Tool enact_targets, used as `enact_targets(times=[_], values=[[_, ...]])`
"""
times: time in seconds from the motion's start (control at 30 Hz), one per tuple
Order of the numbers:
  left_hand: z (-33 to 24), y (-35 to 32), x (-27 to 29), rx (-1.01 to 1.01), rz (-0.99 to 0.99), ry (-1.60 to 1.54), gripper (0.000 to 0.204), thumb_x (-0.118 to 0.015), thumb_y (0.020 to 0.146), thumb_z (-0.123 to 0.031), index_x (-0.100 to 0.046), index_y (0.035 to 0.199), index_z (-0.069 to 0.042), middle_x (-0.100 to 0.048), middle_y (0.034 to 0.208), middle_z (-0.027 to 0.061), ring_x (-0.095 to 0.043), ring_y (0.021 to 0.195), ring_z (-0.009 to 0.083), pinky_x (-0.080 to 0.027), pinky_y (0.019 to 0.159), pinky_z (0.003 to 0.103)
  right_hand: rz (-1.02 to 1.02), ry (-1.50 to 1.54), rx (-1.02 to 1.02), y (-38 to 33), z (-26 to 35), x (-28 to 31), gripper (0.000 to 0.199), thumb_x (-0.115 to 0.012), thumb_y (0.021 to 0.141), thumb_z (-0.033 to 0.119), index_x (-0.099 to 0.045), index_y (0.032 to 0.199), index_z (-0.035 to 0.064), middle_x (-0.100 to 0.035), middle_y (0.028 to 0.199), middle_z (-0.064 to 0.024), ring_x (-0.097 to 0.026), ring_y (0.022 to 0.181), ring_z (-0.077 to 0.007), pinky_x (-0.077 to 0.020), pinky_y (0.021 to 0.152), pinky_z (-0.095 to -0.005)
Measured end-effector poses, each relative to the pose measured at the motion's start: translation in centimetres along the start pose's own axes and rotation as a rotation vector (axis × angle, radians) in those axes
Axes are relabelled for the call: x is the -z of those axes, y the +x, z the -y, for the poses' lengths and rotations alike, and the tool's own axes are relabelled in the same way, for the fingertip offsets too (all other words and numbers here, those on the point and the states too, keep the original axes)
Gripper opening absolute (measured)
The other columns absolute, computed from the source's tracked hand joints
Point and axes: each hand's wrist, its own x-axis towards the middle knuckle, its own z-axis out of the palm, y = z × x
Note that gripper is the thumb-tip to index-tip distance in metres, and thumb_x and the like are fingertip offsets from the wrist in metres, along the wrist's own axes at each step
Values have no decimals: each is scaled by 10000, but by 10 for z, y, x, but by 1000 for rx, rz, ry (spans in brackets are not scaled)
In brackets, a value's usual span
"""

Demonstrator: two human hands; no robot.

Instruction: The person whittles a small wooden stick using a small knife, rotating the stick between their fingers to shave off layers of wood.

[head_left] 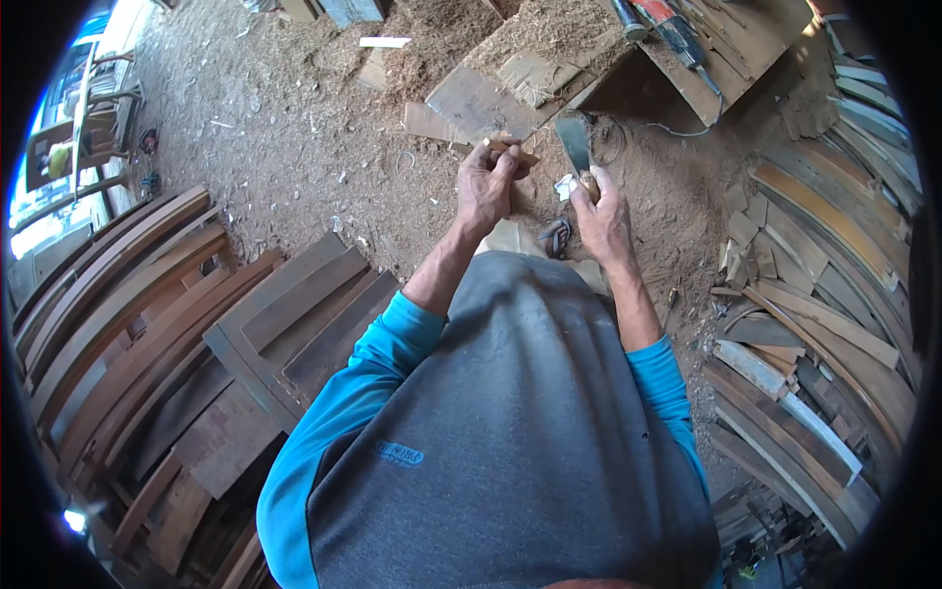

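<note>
My left hand is raised in front of me and pinches a small piece of light wood between its fingertips. Just to the right, my right hand grips the handle of a wide-bladed chisel, whose dark blade points up and away from me. The blade stands a short way right of the wood piece, apart from it. Both forearms in blue sleeves rise from my grey top.
A low workbench covered in sawdust stands ahead, with a red power tool and its cable on a board. Curved wooden slats are stacked at my left and more slats at my right. A wooden frame lies at lower left. Sawdust covers the ground.
</note>
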Motion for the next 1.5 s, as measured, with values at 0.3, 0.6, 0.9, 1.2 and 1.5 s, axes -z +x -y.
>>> enact_targets(times=[0.3, 0.6, 0.9, 1.2, 1.5], values=[[25, 60, 18, 315, -13, -201, 362, -605, 1067, -297, -669, 1236, 16, -702, 1071, 102, -690, 973, 173, -577, 898, 310, -2, -46, -211, 31, -45, -55, 325, -517, 1047, 299, -568, 1115, -14, -594, 863, -146, -575, 816, -268, -471, 738, -421], [48, 63, 17, 559, -95, -367, 239, -630, 1052, -213, -613, 1245, -74, -678, 960, 23, -581, 761, 96, -499, 709, 235, 93, -66, -114, 51, -11, -65, 464, -493, 1063, 201, -490, 1464, -33, -640, 1308, -298, -640, 1218, -416, -513, 1019, -440], [48, 70, -8, 456, -63, 7, 349, -501, 1105, -326, -659, 1237, -44, -584, 772, -13, -491, 640, 78, -414, 568, 258, 178, -113, -147, 46, 14, -61, 446, -468, 1053, 157, -529, 1458, -20, -634, 1317, -305, -645, 1207, -409, -506, 1018, -446], [47, 75, -3, 521, -23, 48, 373, -442, 1119, -308, -681, 1150, -23, -627, 827, 11, -541, 728, 88, -471, 639, 289, 224, -143, -301, 78, 25, -70, 488, -467, 1029, 194, -525, 1442, -58, -684, 1077, -346, -686, 1016, -474, -542, 898, -498], [54, 73, 7, 462, -10, 84, 378, -505, 1105, -334, -668, 1106, 6, -645, 848, 22, -562, 748, 89, -479, 649, 286, 91, -248, -161, 98, 6, -89, 482, -436, 1041, 212, -549, 1421, -60, -634, 1290, -338, -651, 1168, -466, -536, 1011, -452]])
